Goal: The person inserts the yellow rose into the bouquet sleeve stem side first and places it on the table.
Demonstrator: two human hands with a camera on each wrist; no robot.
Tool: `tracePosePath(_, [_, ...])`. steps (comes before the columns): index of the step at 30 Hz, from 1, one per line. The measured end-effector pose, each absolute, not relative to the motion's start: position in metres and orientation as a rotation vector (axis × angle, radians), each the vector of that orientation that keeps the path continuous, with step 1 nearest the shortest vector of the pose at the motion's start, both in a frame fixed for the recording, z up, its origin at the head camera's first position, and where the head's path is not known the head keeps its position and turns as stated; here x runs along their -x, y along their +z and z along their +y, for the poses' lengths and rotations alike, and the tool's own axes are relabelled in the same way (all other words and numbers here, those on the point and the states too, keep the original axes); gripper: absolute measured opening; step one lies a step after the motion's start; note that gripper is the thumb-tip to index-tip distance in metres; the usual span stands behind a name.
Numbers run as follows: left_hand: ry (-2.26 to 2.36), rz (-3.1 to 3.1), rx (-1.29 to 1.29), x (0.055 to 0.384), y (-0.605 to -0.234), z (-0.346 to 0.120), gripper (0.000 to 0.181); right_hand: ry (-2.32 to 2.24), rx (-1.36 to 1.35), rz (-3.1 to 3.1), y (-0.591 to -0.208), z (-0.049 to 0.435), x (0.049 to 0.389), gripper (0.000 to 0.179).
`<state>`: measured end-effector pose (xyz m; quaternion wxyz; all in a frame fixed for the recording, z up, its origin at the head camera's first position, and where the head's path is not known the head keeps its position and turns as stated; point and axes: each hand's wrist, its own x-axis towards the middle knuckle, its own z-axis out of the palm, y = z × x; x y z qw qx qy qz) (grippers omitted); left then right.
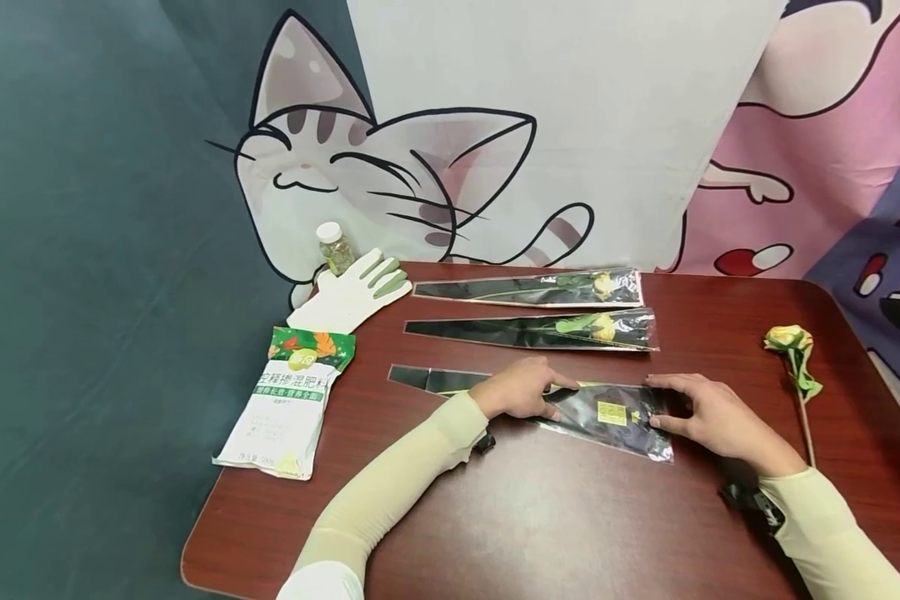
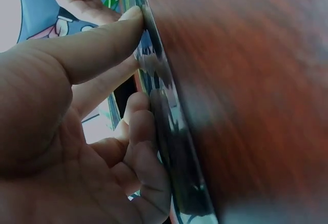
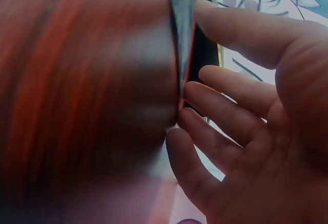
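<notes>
- Black and clear plastic makes up the tapered sleeve (image 1: 587,417) in front of me; it lies flat on the bench (image 1: 570,517), nearest me of three, narrow end to my left, a yellow label (image 1: 612,413) near its wide end.
- My left hand (image 1: 516,390) rests on the middle of that sleeve, thumb and forefinger well spread, the other fingers loosely bent; it touches the plastic without gripping it.
- My right hand (image 1: 708,410) is at the wide end, thumb and fingers apart and only slightly bent, their tips touching the plastic by the edge, with nothing grasped.
- Beyond it, the middle sleeve (image 1: 506,332) and the far sleeve (image 1: 528,288) lie roughly parallel, each with a yellow flower inside towards its wide end.
- A loose yellow rose (image 1: 789,337) lies to the right of my right hand, well apart from the sleeves, its stem running back towards my forearm.
- On my left are a white and green bag (image 1: 281,408), a white glove (image 1: 341,300) with grey-green fingers, and a white-lidded jar (image 1: 335,247) just behind the glove.
- A cartoon cat covers the backdrop (image 1: 570,75) behind the bench.
</notes>
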<state>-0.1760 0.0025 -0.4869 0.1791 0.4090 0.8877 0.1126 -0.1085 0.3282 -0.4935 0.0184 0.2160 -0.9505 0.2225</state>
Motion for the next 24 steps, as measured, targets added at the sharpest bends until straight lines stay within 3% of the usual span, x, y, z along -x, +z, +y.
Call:
tracePosePath(19, [0.213, 2.471, -1.195, 0.1728, -0.4813, 0.0092, 0.071, 0.634, -0.703, -2.926, -0.4908, 0.3233, 0.1009, 0.054])
tracePosePath(24, [0.223, 2.480, -1.176, 0.1738, -0.4808, 0.0071, 0.069, 0.858, -0.549, -3.007, -0.4914, 0.3232, 0.1049, 0.054])
